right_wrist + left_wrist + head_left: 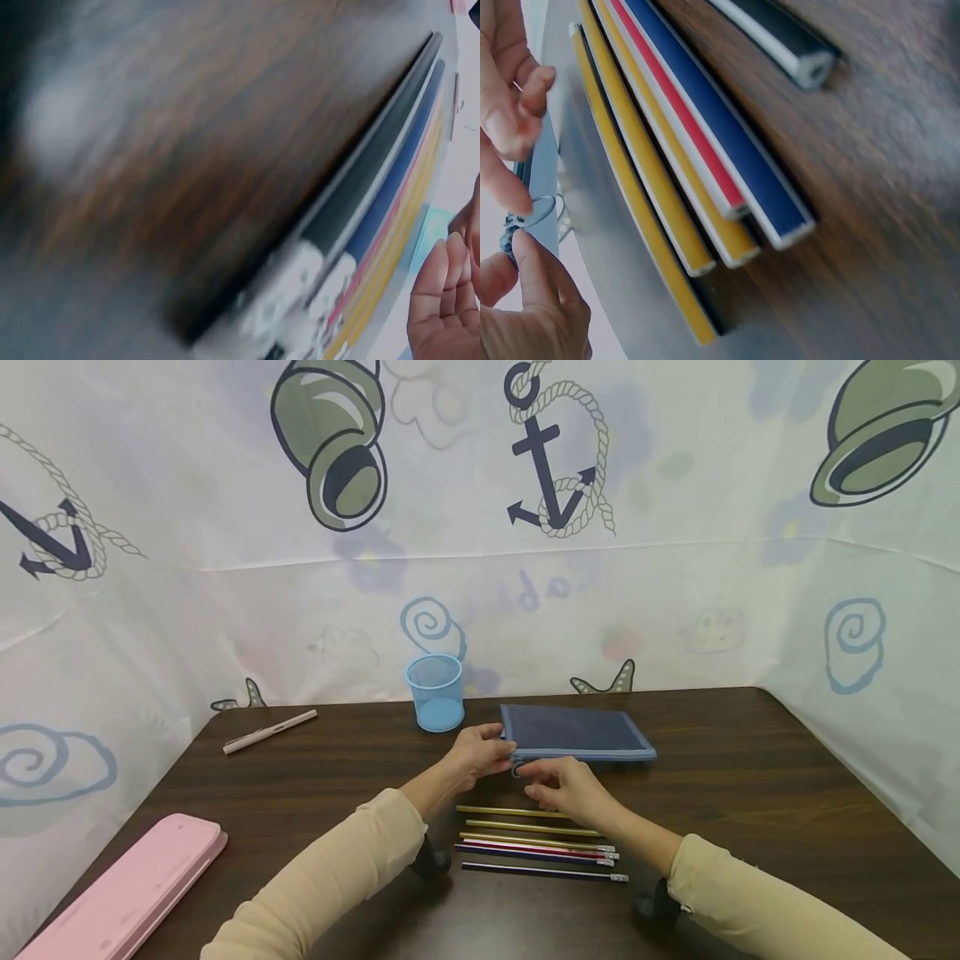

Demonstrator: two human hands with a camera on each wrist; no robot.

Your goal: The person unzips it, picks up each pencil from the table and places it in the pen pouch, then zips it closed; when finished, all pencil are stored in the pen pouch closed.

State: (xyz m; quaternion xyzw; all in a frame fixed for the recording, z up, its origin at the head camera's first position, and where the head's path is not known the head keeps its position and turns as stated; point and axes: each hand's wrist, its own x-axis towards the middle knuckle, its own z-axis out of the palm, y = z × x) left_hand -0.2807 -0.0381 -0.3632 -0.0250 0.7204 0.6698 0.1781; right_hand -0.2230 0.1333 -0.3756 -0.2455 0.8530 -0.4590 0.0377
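A dark blue mesh zip pouch [577,731] with light blue edging lies toward the back of the table. My left hand [480,752] pinches its front left corner at the end of the zipper, thumb against finger in the left wrist view. A small ring pull [541,211] hangs from the zipper there. My right hand [566,783] is beside that corner, a fingertip right at the ring, its fingers loosely bent and the thumb apart. Several striped pencils [536,847], gold, red, blue and black, lie side by side in front of both hands, eraser ends to the right.
Behind the left hand stands a light blue mesh cup [437,697]. A white pen [270,732] lies at the back left, and a closed pink case [142,885] lies along the left edge. A printed cloth [480,552] hangs behind the dark wooden table [337,785].
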